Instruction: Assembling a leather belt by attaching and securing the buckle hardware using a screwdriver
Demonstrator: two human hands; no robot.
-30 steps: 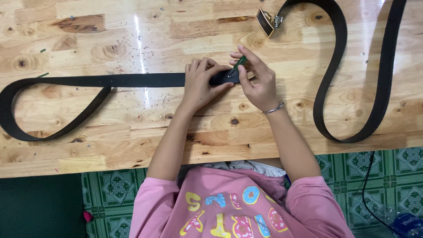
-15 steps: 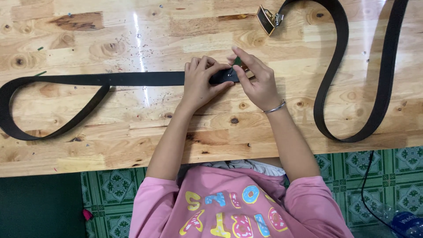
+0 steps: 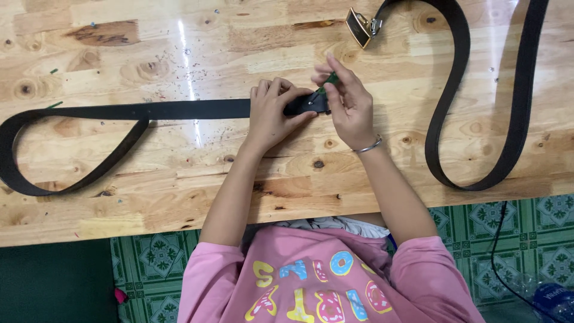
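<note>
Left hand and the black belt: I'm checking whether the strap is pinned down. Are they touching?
Touching. The head view shows the left hand lying flat over the black belt on the wooden table, its fingers covering the strap near its end.

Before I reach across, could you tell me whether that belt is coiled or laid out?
Laid out: the belt runs flat under both hands, looping at its far left.
</note>
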